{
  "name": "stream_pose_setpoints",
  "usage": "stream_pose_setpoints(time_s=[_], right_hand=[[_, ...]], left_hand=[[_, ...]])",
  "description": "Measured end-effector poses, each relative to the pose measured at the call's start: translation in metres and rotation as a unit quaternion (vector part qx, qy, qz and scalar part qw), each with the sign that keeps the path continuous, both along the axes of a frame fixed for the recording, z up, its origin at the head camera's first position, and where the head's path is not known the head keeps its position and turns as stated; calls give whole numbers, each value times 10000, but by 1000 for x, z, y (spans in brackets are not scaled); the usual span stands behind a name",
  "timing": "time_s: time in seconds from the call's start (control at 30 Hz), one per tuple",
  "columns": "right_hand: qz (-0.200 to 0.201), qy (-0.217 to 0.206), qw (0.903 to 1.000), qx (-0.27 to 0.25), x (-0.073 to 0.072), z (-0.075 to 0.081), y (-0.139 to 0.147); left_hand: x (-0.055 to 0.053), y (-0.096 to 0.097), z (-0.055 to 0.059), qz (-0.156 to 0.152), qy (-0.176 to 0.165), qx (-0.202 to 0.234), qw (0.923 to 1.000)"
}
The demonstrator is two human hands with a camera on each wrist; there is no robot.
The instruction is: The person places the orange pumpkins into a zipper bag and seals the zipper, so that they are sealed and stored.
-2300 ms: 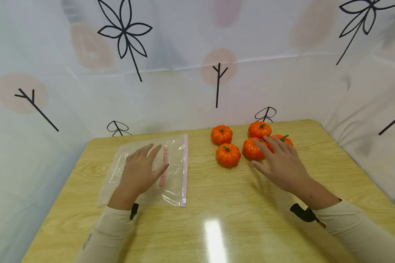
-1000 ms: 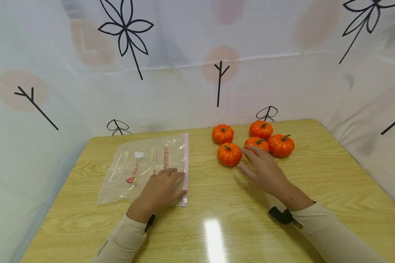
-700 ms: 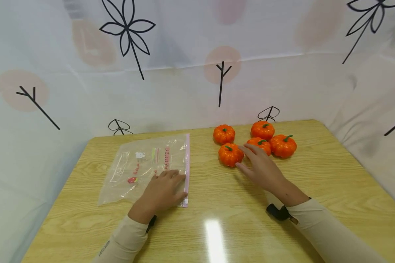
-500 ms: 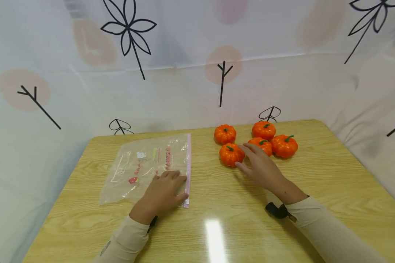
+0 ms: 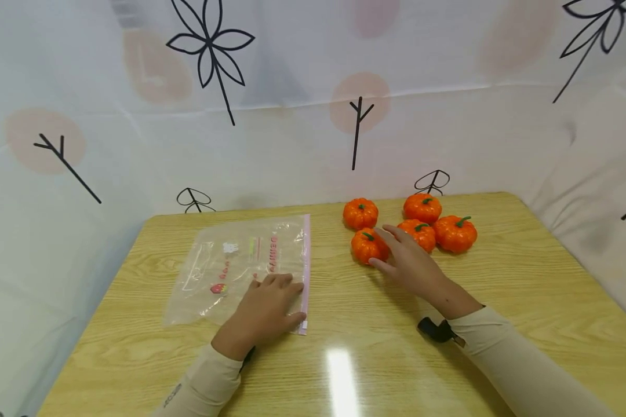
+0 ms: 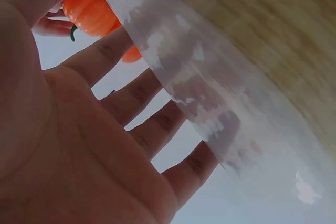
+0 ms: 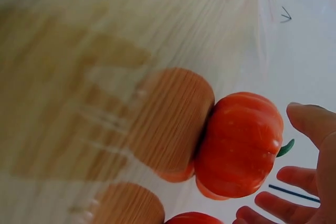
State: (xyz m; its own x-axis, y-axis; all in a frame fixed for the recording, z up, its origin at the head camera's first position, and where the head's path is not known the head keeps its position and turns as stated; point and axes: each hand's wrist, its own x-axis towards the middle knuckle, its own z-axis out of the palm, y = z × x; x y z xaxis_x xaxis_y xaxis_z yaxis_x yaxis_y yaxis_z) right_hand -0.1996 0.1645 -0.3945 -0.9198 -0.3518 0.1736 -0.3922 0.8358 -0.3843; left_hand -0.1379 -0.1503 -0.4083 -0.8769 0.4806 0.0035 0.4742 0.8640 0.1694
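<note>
My left hand (image 5: 265,307) rests on a clear zip bag (image 5: 200,269) lying flat on the table, near its pink zip edge. In the left wrist view the spread fingers of the left hand (image 6: 89,135) reach the bag's film (image 6: 194,61). My right hand (image 5: 414,269) hovers at the near-left toy pumpkin (image 5: 365,249), thumb on its near side and fingers at its far side. In the right wrist view a gap shows between the right hand (image 7: 307,174) and that orange pumpkin (image 7: 239,145) with its green stem. Part of it is hidden in the head view.
One pumpkin (image 5: 360,213) stands behind the near-left one. To the right are a back pumpkin (image 5: 422,207), a middle pumpkin (image 5: 419,234) partly behind my fingers, and a right pumpkin (image 5: 456,234). A patterned cloth (image 5: 292,145) hangs behind the wooden table (image 5: 386,370).
My left hand has come down and right along the bag to its zip side. The right hand has moved left from the right-hand pumpkins to the near-left one. The view has shifted slightly.
</note>
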Motion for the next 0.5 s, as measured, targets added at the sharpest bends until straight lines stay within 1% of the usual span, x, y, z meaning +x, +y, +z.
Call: stream_pose_setpoints(time_s=[0.3,0.5], right_hand=[[7,-177,9998,58,-5,0,-4],[-3,-322,9994,115,-9,-4,-5]], left_hand=[[2,3,-2,-83,148,-115,9998],[5,6,1,-78,97,-128,9998]])
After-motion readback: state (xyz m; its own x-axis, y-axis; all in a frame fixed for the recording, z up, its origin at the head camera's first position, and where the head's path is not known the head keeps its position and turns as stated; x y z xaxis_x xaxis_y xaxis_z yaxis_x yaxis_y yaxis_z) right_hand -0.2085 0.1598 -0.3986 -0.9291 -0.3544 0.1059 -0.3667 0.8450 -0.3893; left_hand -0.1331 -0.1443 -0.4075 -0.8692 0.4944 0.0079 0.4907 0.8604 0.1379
